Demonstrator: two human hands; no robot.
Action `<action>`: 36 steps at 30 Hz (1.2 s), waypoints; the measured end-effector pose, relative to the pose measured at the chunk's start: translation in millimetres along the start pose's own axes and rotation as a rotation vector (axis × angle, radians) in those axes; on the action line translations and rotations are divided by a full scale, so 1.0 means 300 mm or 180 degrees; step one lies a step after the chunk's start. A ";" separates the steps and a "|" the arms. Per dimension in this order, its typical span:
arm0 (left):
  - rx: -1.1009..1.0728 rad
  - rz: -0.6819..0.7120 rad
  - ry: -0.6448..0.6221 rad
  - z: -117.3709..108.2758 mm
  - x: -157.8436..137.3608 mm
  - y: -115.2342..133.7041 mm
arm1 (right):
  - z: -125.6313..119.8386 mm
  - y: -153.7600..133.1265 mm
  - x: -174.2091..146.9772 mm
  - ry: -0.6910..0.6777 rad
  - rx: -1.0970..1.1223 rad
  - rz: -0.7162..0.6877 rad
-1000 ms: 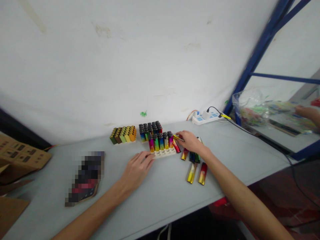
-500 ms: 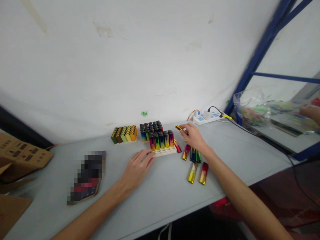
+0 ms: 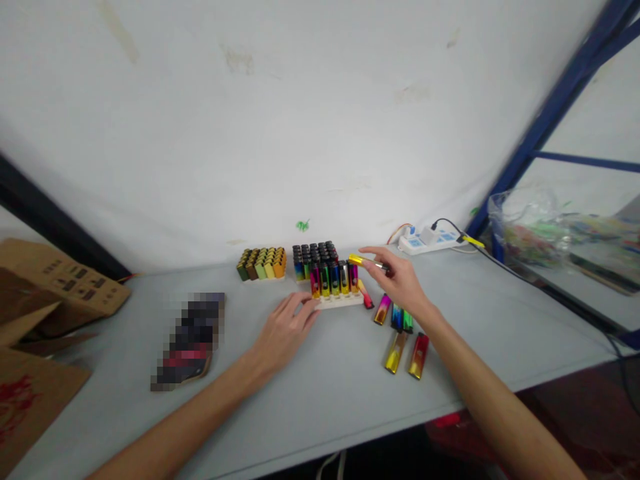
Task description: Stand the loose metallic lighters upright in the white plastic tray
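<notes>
My left hand pinches the left end of a white rack. Shiny multicoloured lighters stand upright in its back part, while the front holes show no lighters. Between the fingertips of my right hand is a gold lighter, held almost level above the rack's right end. Below that hand, loose lighters lie on the table: a red one, a gold one, a pink one and a blue and green pair. One more red lighter rests against the rack's right side.
Behind the rack stands a block of black-topped lighters; left of it is a gold-topped block. A blurred-out phone-like object and cardboard boxes lie left. A power strip and blue shelf frame are right.
The gold lighter has turned in my right fingers, showing more of its gold side. My left hand stays at the rack. The view has shifted, and another person's hand has left the right edge.
</notes>
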State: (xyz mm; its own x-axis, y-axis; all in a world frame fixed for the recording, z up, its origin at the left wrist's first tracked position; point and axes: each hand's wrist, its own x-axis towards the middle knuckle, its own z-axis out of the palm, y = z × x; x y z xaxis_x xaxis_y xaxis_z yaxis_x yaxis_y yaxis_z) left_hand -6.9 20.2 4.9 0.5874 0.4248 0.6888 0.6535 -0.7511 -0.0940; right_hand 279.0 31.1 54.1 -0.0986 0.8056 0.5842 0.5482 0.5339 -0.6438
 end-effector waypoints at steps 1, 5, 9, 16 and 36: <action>0.0005 -0.0010 -0.0024 -0.001 0.000 0.000 | 0.011 -0.008 -0.004 -0.0078 0.0041 -0.0005; -0.0001 -0.0062 -0.0067 0.004 -0.003 -0.003 | 0.063 -0.019 -0.021 -0.0376 0.0342 0.0118; -0.0009 -0.0052 -0.0063 0.010 -0.005 -0.007 | 0.105 -0.006 -0.031 -0.0516 0.0377 0.0193; -0.0086 0.0022 0.0015 0.008 0.001 -0.004 | 0.133 -0.010 -0.029 -0.0496 0.0272 0.0168; -0.0262 0.0102 -0.0208 0.014 -0.030 0.007 | 0.197 -0.081 -0.044 -0.0754 0.0005 0.0026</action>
State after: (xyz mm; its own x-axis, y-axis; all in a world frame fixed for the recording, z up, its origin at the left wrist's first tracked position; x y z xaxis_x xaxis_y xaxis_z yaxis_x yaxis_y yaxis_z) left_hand -8.8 17.0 -4.6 0.6391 0.4299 0.6378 0.5939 -0.8027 -0.0540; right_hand 217.8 22.7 32.6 -0.2865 0.8476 0.4467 0.5484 0.5274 -0.6489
